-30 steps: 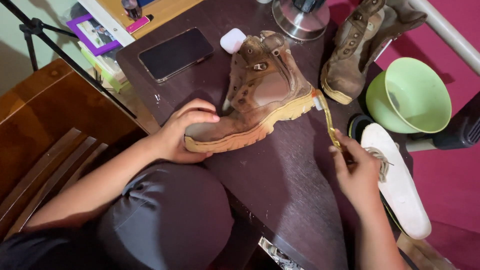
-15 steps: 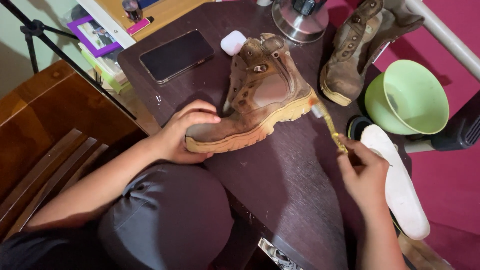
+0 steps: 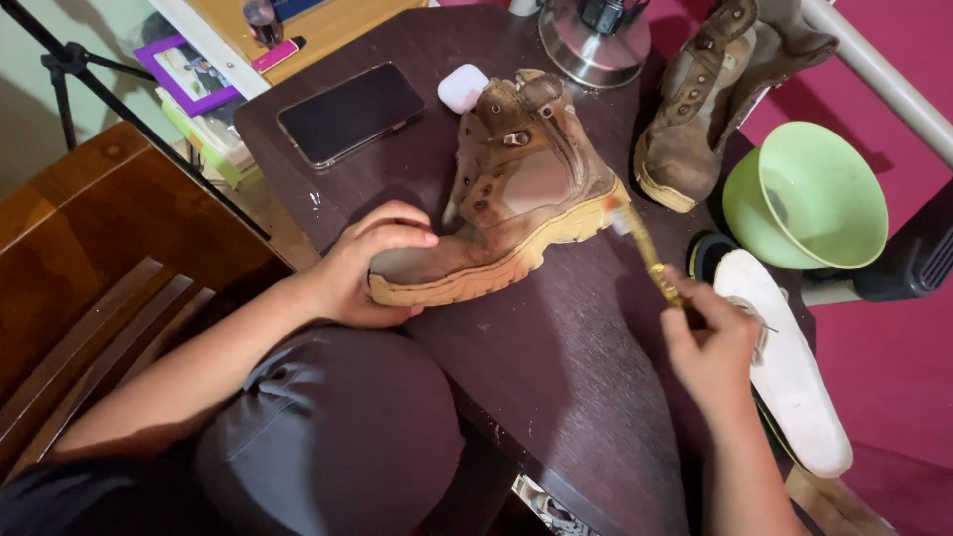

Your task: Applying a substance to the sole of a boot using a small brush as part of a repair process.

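Note:
A worn brown boot (image 3: 516,199) with a tan sole lies on the dark round table (image 3: 556,387). My left hand (image 3: 372,263) clasps its toe and pins it down. My right hand (image 3: 710,342) grips a small yellow-handled brush (image 3: 650,258), whose white bristle end touches the sole at the boot's heel.
A second brown boot (image 3: 705,99) stands at the back right beside a light green bowl (image 3: 809,194). A white insole (image 3: 784,362) lies at the right edge. A dark phone (image 3: 349,112), a small white case (image 3: 463,87) and a metal base (image 3: 594,45) sit behind. My knee (image 3: 328,437) is in front, and wooden furniture (image 3: 89,258) stands to the left.
My right hand has slid the brush along the sole edge at the heel, shifting slightly down and right. My left hand stays on the toe.

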